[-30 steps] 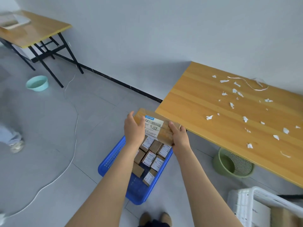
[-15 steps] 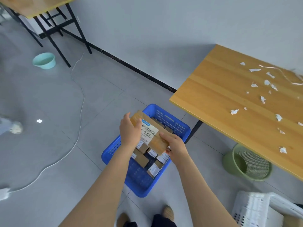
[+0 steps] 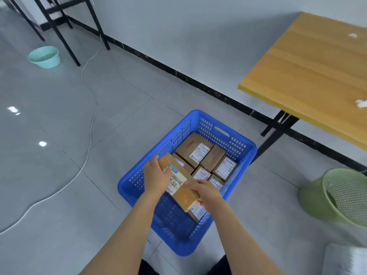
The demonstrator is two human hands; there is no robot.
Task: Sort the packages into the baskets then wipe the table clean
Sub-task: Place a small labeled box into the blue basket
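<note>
At the lower centre of the frame we hold one box (image 3: 179,187) in both hands just above the basket (image 3: 210,124). Our left hand (image 3: 156,178) grips its far end with the thumb across the top. Our right hand (image 3: 208,193) grasps the near end, fingers curled under. Half a second ago the box was higher and hid more of the load. Now it sits low over the basket's near half, and the whole basket shows, with the table (image 3: 309,62) slid off to the upper right.

The box is flat, oblong brown cardboard under glossy tape, with a white printed label on top. It lies tilted, the near end lower. The basket is a bright blue plastic rectangle with rounded corners, perforated walls and a slot handle in the far wall. Inside, the packed boxes (image 3: 195,148) lie flat and close together, brown card with white labels.

The table has a smooth yellow wood-grain top on black metal legs, with white paper scraps (image 3: 361,104) at its right edge. A pale green mesh bin (image 3: 313,197) stands at the right. A round mint basin (image 3: 44,56) sits at the upper left, near a thin white cable (image 3: 93,120) looping across glossy grey tiles.
</note>
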